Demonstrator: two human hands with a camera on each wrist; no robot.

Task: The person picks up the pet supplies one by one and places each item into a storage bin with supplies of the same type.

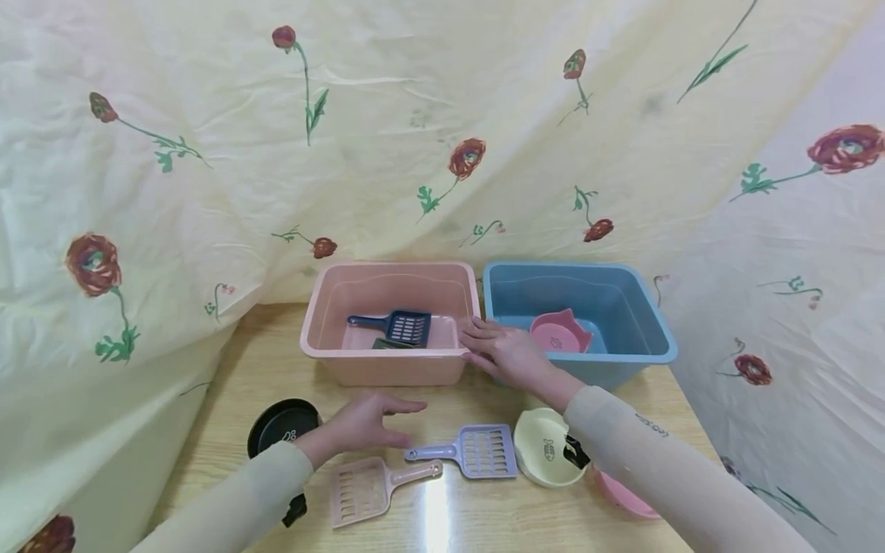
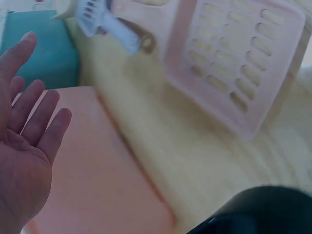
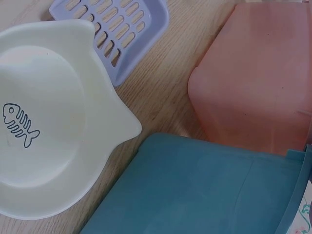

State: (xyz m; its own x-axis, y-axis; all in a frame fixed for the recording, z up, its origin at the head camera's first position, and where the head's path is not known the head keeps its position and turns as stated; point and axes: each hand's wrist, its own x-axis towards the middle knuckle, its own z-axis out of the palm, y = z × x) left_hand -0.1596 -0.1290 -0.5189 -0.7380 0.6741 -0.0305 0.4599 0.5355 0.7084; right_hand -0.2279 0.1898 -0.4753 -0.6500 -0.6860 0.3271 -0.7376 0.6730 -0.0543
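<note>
My right hand [image 1: 508, 353] reaches to the pink bin's [image 1: 394, 370] front right corner, its extended fingertips right at the rim. Beside it stands the blue bin [image 1: 608, 372], with a pink cat-eared bowl [image 1: 553, 339] inside. In the pink bin lie a dark blue litter scoop [image 1: 397, 326] and a dark green item [image 1: 387, 345] partly hidden beneath it. Palm-side visible in the left wrist view, my left hand [image 1: 366, 422] hovers before the pink bin with spread fingers and nothing held. Below it is a pale pink litter scoop [image 1: 382, 485]; a lavender one [image 1: 449, 452] lies to its right.
A black bowl [image 1: 266, 434] sits at the left, partly behind my left wrist. On the right are a cream cat-eared bowl [image 1: 528, 449] and a pink bowl [image 1: 625, 495], both partly covered by my right arm. Flowered cloth [image 1: 387, 153] hangs behind the wooden table [image 1: 238, 361].
</note>
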